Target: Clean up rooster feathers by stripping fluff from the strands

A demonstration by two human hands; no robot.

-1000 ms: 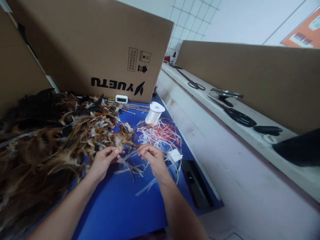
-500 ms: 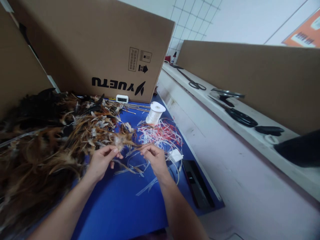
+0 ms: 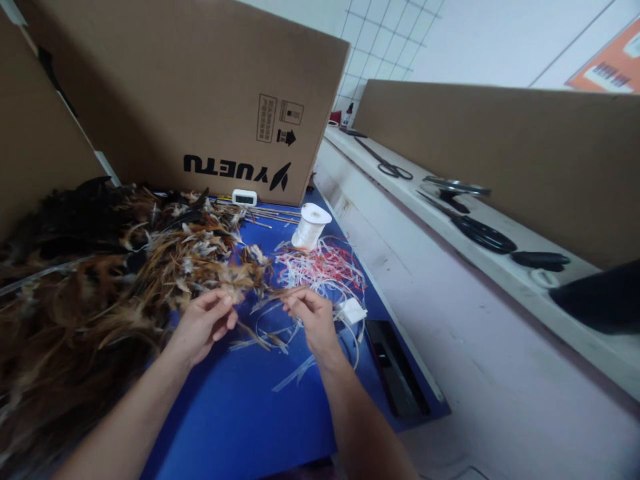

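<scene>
Left hand (image 3: pixel 204 327): fingertips being pinched on a pale tuft (image 3: pixel 236 289).
Right hand (image 3: pixel 314 320): thumb and finger being pinched on a thin brown feather (image 3: pixel 277 293).
Hands: being held apart over the worktop (image 3: pixel 240 413); whether tuft and feather are joined is not being shown.
Tuft location: being held against the right edge of the pile, as seen from the head.
Progress: a single small handful is being worked; judged as partway, since both ends are being gripped and nothing is being let go.
Done: no finished batch is being made out apart from the pile.
Left over: brown and black pile (image 3: pixel 150 267) being heaped at left, so much stock is probably being left to go through.
Loose feathers (image 3: pixel 259 337): being left between the hands, nearer the person; used or waiting, cannot be told.
Spool (image 3: pixel 311 228): being kept upright just behind the red-white tangle (image 3: pixel 327 267); neither is being touched.
Sticks (image 3: pixel 275 214): being left by the box (image 3: pixel 200 100), unused at this moment.
</scene>
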